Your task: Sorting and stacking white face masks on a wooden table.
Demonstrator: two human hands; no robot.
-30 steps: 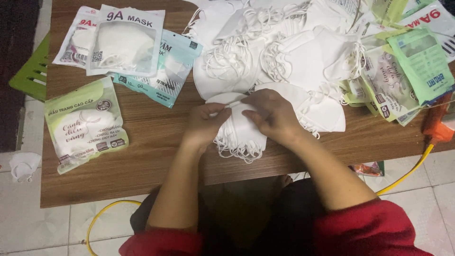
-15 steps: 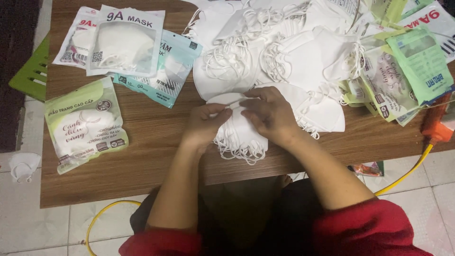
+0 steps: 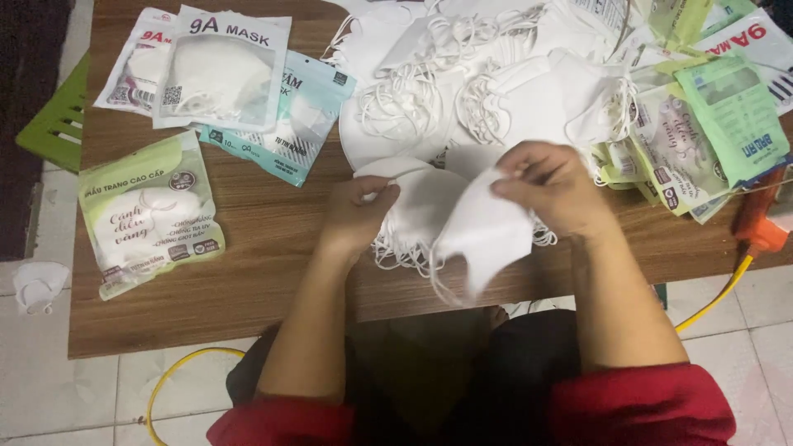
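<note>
Wooden table [image 3: 273, 248] over pale floor tiles, strewn with mask packets. Right hand [image 3: 552, 186] raised near the front edge, fingers pinched on the top corner of a white folded face mask [image 3: 487, 231] hanging slightly tilted. Left hand [image 3: 357, 213] just beside, fingers closed on the small stack of white masks [image 3: 413, 216] with ear loops trailing. Heap of loose white masks [image 3: 487, 83] behind. Green packaged mask [image 3: 149, 215] well apart at left; orange tool with yellow cable [image 3: 756, 231] at right.
</note>
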